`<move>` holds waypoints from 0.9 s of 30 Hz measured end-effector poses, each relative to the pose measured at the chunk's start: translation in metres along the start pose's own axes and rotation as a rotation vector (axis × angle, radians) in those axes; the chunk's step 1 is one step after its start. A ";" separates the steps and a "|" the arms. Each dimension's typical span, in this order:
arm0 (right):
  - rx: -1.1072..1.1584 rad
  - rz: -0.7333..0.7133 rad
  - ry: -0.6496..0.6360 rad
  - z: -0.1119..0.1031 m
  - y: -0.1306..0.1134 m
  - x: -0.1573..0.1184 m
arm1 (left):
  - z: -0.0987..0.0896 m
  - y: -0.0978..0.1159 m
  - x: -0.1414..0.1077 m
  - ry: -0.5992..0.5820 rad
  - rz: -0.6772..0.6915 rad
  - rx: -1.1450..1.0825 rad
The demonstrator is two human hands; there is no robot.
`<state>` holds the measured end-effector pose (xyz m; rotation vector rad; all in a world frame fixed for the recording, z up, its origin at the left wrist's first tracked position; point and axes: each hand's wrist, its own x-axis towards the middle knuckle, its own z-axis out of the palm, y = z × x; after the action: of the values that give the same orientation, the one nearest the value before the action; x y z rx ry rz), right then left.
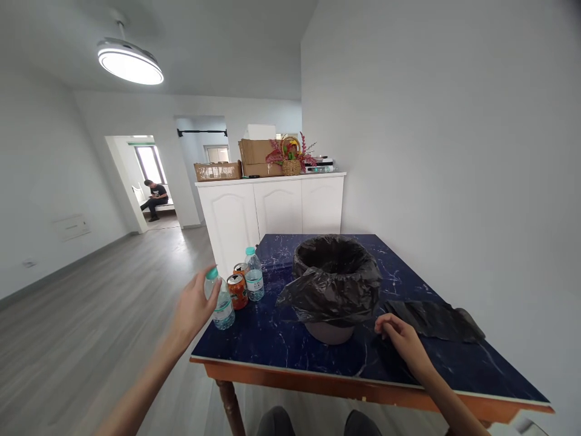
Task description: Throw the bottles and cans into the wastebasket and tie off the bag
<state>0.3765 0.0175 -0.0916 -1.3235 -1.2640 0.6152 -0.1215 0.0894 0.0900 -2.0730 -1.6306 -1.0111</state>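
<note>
My left hand [195,306] is at the near plastic bottle [223,309], thumb and fingers spread around its green cap. Behind that bottle stand an orange can [237,292], a second can [240,268] and another bottle [255,281] with a green cap. A bin [330,332] lined with a black bag [345,297] stands on the table, the bag folded over its rim. To the right of the bin is my right hand [399,339], fingers curled, with nothing clearly visible in them. A flat black plastic bag [436,320] lies just beyond it.
The blue marble-patterned table [281,345] has a wooden edge. Behind it a white cabinet [276,209] bears cardboard boxes [261,158] and a flower basket [291,166]. A person [157,197] sits in a far room at the left. A wall runs along the right.
</note>
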 end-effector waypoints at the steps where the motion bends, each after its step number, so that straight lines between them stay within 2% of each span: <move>1: 0.007 -0.001 0.004 0.000 0.001 -0.001 | -0.002 0.003 -0.005 0.007 -0.030 0.009; 4: 0.027 -0.004 0.014 0.000 0.003 -0.001 | -0.019 0.017 -0.015 0.014 -0.077 0.030; 7: 0.049 -0.008 0.012 0.002 0.005 0.001 | -0.056 0.047 -0.016 0.051 -0.020 -0.065; 9: 0.064 -0.010 0.010 0.002 0.007 0.002 | -0.089 0.077 -0.010 0.136 0.019 -0.193; 12: 0.085 -0.010 0.013 0.003 0.009 0.003 | -0.135 0.134 0.009 0.402 0.061 -0.410; 14: 0.097 -0.008 0.012 0.003 0.009 0.003 | -0.152 0.170 0.027 0.486 0.181 -0.633; 15: 0.102 -0.007 0.011 0.003 0.009 0.003 | -0.155 0.186 0.037 0.508 0.257 -0.724; 17: 0.109 -0.006 0.013 0.003 0.008 0.004 | -0.146 0.210 0.057 0.451 0.367 -0.841; 20: 0.119 -0.005 0.022 0.003 0.007 0.006 | -0.104 0.229 0.083 0.238 0.403 -0.857; 24: 0.121 -0.012 0.022 0.004 0.006 0.009 | -0.036 0.233 0.103 -0.159 0.416 -0.773; 27: 0.112 -0.009 0.016 0.004 0.008 0.010 | -0.005 0.230 0.109 -0.359 0.423 -0.678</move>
<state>0.3778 0.0300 -0.0966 -1.2269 -1.2041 0.6583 0.1033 0.0951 0.2091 -3.0233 -0.9523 -1.1898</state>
